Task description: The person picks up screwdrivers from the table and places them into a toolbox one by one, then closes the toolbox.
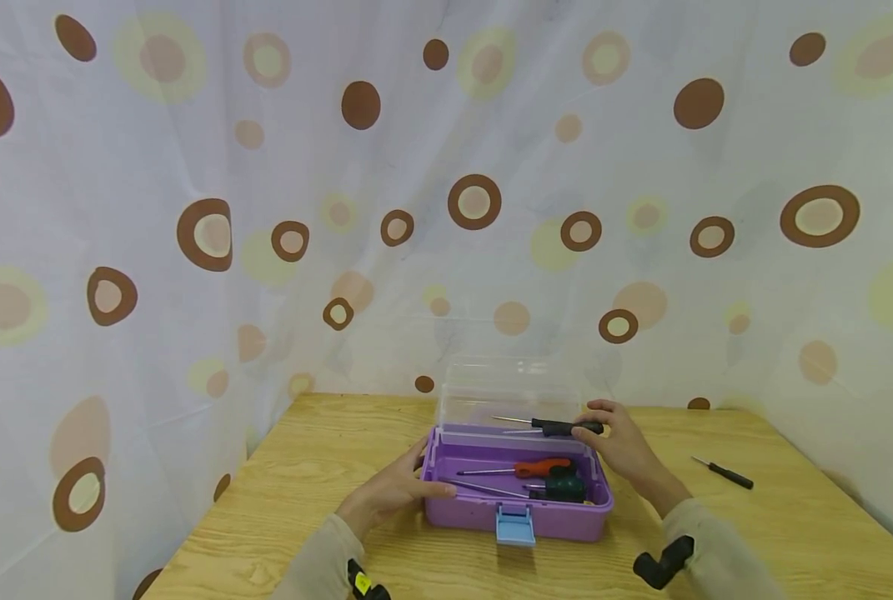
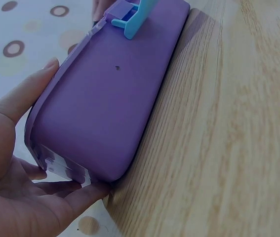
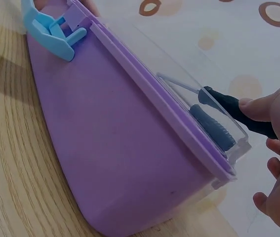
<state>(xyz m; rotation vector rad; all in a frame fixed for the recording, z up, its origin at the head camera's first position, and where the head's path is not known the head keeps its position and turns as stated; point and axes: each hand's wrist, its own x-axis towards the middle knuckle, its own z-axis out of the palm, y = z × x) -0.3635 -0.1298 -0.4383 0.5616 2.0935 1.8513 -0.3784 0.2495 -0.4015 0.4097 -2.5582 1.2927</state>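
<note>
Purple toolbox [image 1: 469, 517] sits open on the wood table [image 1: 326, 433], clear lid [image 1: 509, 383] standing at 12 o'clock. Left hand [image 1: 393, 492] grips it at the 9 o'clock end. Right hand [image 1: 626, 446] is around 2, pinching a black screwdriver [image 3: 231, 107]; there's a second screwdriver [image 3: 213, 127] right beside that, can't tell if it's held too. Orange screwdriver [image 1: 544, 469] lies inside, blue latch [image 1: 515, 530] hangs at 6, and a loose dark screwdriver [image 1: 729, 476] is over at 3, on the tabletop.

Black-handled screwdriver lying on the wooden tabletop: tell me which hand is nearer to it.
Right. The right hand is left of that screwdriver, at the purple toolbox's right end; the left hand is farther off, holding the toolbox's left end.
</note>
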